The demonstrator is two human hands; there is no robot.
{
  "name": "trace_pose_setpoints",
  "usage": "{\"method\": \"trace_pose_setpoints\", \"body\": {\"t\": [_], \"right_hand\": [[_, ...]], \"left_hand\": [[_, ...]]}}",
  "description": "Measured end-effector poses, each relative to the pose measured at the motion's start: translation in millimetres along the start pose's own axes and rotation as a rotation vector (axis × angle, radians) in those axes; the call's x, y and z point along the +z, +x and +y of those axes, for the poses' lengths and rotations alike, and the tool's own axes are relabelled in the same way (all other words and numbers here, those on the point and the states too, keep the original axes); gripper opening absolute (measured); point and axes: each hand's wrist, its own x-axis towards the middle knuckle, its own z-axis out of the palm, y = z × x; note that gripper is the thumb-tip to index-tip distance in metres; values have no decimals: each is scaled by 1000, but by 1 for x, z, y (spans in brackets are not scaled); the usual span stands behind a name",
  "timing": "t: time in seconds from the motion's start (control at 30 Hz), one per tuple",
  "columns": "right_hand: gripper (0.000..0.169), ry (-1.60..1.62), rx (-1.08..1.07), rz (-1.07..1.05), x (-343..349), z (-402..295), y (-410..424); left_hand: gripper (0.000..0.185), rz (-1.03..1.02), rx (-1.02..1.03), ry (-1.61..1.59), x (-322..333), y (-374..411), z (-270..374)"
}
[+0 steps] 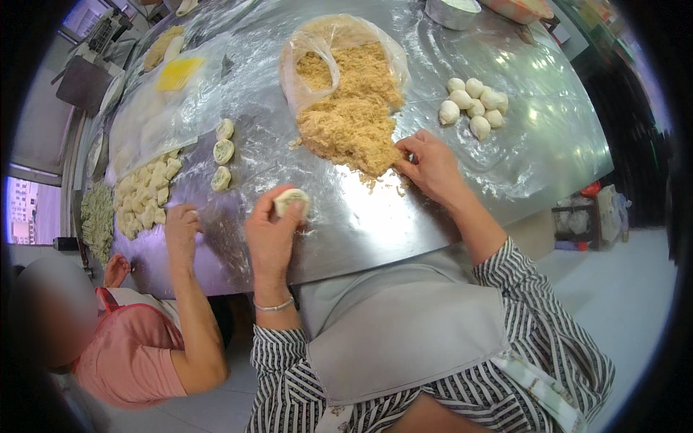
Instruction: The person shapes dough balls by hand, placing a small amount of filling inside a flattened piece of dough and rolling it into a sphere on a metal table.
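My left hand [273, 233] holds a small round of dough [292, 204] with a greenish patch on it, thumb across its face. The fingertips of my right hand [430, 165] touch the near right edge of a heap of tan, shredded filling [352, 119]; whether they pinch any of it I cannot tell. The heap spills from a clear plastic bag [398, 57] on the metal table [352, 227]. Left of it, several dough rounds with green in them [223, 152] lie in a column. White dough balls [476, 108] sit in a group to the right of the filling.
At left, a co-worker [135, 346] reaches over the table beside cut dough pieces [143, 197] and a greenish mass [97, 216]. Beyond lie a plastic sheet [162, 119] and a yellow scraper [180, 74]. A metal bowl [452, 13] of white powder stands at the far edge.
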Motion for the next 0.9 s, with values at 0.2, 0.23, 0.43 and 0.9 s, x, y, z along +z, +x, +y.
{"method": "trace_pose_setpoints", "body": {"t": [0.2,0.23,0.43,0.9], "right_hand": [[19,117,-16,68,-2,7,-9],[19,150,-8,79,-5,5,-12],[19,563,104,19,-15,-12,-25],[26,263,-264,60,-8,-46,-35]], "left_hand": [[35,-292,-257,-517,59,-16,0],[35,-316,-313,-586,65,-17,2],[47,-454,-308,-601,99,-9,1],[43,-312,-36,-361,103,-9,2]]}}
